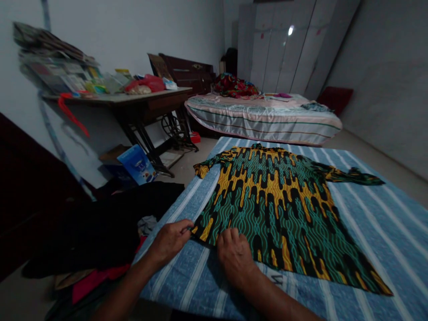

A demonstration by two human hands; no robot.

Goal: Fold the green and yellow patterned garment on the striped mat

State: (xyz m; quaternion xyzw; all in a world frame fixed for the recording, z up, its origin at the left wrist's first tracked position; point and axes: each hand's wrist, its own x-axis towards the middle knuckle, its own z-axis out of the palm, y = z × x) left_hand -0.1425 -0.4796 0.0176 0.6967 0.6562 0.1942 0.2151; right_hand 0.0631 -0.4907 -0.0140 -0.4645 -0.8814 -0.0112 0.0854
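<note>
A patterned shirt (274, 200) in green, yellow and black lies spread flat, sleeves out, on a blue striped sheet (368, 223). My left hand (169, 243) pinches the shirt's near left hem corner with closed fingers. Just right of it, my right hand (236, 256) rests on the hem, fingers curled down onto the cloth.
A dark heap of clothes (100, 227) lies left of the sheet. Behind stand a sewing-machine table (133, 100) piled with papers, a blue box (137, 164) on the floor, a bed (264, 117) with fabric on it, and white wardrobes (284, 44).
</note>
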